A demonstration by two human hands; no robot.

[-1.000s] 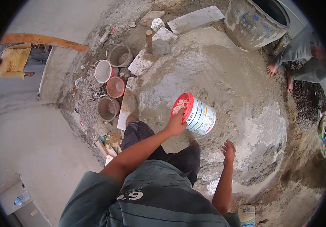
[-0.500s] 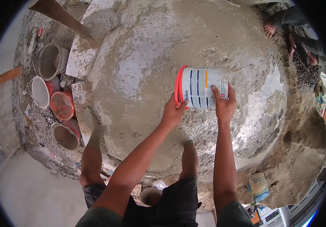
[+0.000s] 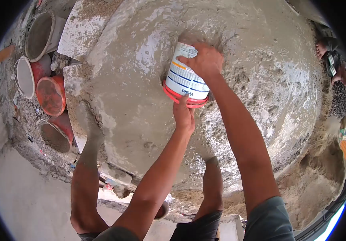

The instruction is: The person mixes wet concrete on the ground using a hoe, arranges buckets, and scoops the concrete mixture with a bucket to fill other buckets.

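Observation:
A white bucket [image 3: 188,76] with a red rim and printed label lies tilted in the wet grey cement mix [image 3: 136,100], its rim toward me. My left hand [image 3: 184,114] grips the red rim from below, thumb on the label. Around the bucket's far end is my right hand [image 3: 205,60], its thumb over the side. That far end touches the wet mix, and my right fingertips are partly hidden there. What is inside the bucket cannot be seen. My bare feet stand in the mix.
Several used buckets, among them a red one [image 3: 51,96], stand at the left beside white slabs [image 3: 86,30] that edge the mix. Another person's foot [image 3: 321,49] and hand show at the right, near dark gravel [image 3: 341,98]. Sand [image 3: 321,176] lies at the lower right.
The bucket has turned from lying sideways to having its rim toward me, and its base has come down to the mix. Both hands moved with it. The view has shifted lower and closer.

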